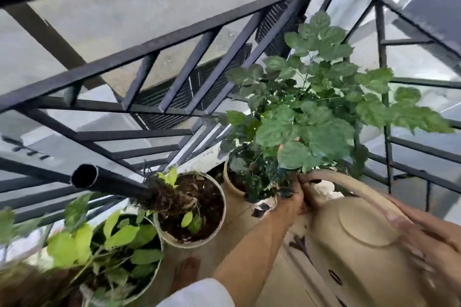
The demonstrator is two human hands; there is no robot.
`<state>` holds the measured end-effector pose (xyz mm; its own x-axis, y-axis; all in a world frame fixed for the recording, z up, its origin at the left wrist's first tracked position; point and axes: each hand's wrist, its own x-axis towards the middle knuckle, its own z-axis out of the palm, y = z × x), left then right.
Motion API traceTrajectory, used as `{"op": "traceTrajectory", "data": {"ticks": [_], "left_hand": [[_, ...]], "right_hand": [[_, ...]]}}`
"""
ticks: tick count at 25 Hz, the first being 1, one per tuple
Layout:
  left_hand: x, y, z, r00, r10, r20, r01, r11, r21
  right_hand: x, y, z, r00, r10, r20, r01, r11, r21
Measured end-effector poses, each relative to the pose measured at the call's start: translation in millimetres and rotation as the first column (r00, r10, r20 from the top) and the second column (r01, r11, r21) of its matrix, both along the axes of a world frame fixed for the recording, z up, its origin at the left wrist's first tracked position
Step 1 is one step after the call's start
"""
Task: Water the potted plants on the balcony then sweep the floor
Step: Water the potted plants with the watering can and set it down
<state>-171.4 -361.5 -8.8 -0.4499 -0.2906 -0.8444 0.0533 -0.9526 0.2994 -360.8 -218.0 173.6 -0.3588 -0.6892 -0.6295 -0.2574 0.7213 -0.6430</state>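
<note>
Now | right hand [429, 234] grips watering can [359, 251] handle; left hand [293, 200] holds spout.

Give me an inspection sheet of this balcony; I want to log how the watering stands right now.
Surface: tiled balcony floor, a bare foot standing on it.
Job's things: beige watering can tilted toward the tall leafy plant in its pot; middle pot with soil and small leaves; near pot with yellow-green leaves. No broom seen.
Clutter: dark pipe ending by the middle pot.
Hands: left hand holds the can's front near the spout; right hand grips the handle, blurred.
Cables: nothing seen.
Surroundings: black metal railing, street below.
</note>
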Motion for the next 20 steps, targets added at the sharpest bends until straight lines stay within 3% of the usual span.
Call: {"op": "traceTrajectory", "data": {"ticks": [4, 10, 15, 18, 20], "left_hand": [[4.0, -13.3, 11.7, 0.995, -0.024, 0.092, 0.025, 1.0, -0.008], [11.6, -19.7, 9.0, 0.988, 0.081, 0.134, -0.088, 0.995, 0.046], [21.4, -9.1, 8.1, 0.993, 0.097, 0.068, -0.1, 0.995, 0.031], [31.1, 3.7, 3.4, 0.998, 0.052, 0.045, -0.051, 0.999, -0.021], [34.3, 10.6, 3.4, 0.998, 0.042, 0.046, -0.046, 0.994, 0.102]], "right_hand": [[35.1, -12.0, 22.5, 0.981, -0.091, 0.172, 0.099, 0.994, -0.037], [81.6, -11.0, 42.3, 0.991, -0.108, 0.079, 0.11, 0.994, -0.025], [71.5, 12.4, 10.7, 0.986, 0.101, -0.135, -0.055, 0.948, 0.312], [60.6, 30.1, -19.8, 0.967, 0.198, -0.163, -0.107, 0.89, 0.443], [55.7, 43.0, -42.8, 0.972, 0.188, -0.139, -0.106, 0.884, 0.456]]}}
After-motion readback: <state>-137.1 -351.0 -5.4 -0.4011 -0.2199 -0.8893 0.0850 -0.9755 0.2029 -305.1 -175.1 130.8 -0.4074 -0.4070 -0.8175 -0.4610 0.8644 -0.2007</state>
